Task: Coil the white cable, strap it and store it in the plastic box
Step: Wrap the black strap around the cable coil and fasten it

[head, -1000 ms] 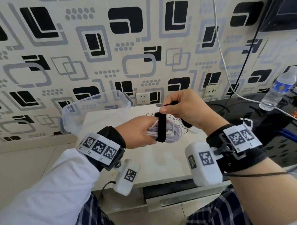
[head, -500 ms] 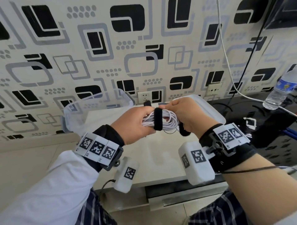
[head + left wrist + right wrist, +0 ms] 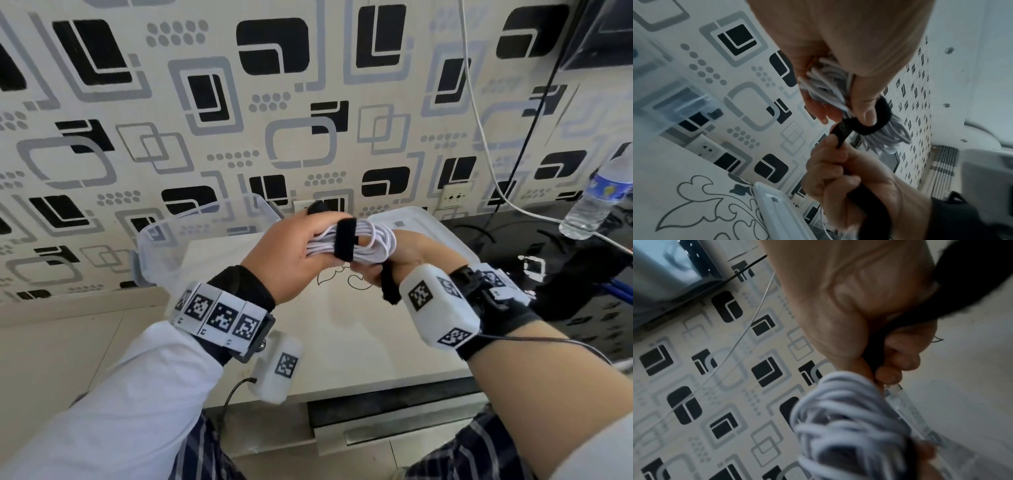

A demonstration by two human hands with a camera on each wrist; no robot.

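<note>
Gripping the coiled white cable [image 3: 356, 241] above the table, the left hand [image 3: 291, 260] pins it while the right hand [image 3: 407, 260] fists the black strap [image 3: 345, 240]'s tail; slack could spring the coil before the plastic box [image 3: 164, 240].

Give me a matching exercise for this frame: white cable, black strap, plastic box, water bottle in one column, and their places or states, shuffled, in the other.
Things:
1. white cable
2. black strap
3. plastic box
4. water bottle

States:
A. upright on the dark surface, far right
B. coiled, held in the left hand
C. wrapped round the coil, its tail gripped by the right hand
D. open by the wall, nothing seen in it

Pairs: 1-B, 2-C, 3-D, 4-A
</note>
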